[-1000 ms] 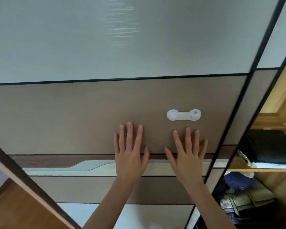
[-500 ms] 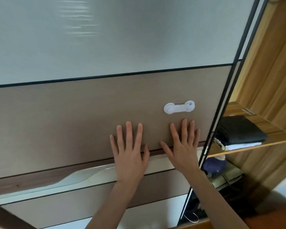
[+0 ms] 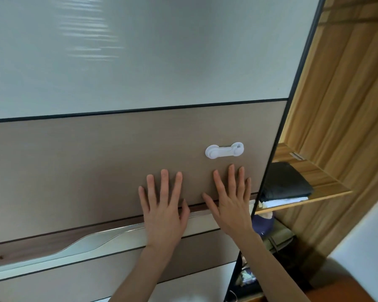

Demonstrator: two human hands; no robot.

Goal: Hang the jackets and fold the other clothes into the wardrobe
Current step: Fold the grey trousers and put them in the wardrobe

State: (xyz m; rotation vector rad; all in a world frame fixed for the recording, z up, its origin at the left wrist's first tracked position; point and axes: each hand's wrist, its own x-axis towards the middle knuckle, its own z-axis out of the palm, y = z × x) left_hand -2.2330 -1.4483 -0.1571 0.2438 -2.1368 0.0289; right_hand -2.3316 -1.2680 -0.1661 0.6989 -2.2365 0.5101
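A sliding wardrobe door [image 3: 96,162] with a pale upper panel and a brown middle panel fills most of the view. My left hand [image 3: 164,210] and my right hand [image 3: 231,205] press flat against the brown panel, fingers straight and spread, side by side. To the right of the door's black edge the wardrobe stands uncovered, with a wooden shelf [image 3: 327,188] that carries a stack of folded dark clothes [image 3: 286,182] on top of white ones. Below the shelf lie a dark blue item [image 3: 263,223] and an olive bag [image 3: 279,238].
A white plastic child-lock latch [image 3: 224,150] is stuck on the brown panel just above my right hand. A recessed silver handle strip [image 3: 92,243] runs across the door lower left. The wardrobe's wooden back wall [image 3: 340,94] shows at the right.
The door has slid to the left under both hands, baring more of the wardrobe's inside at the right. Both hands stay flat on the panel.
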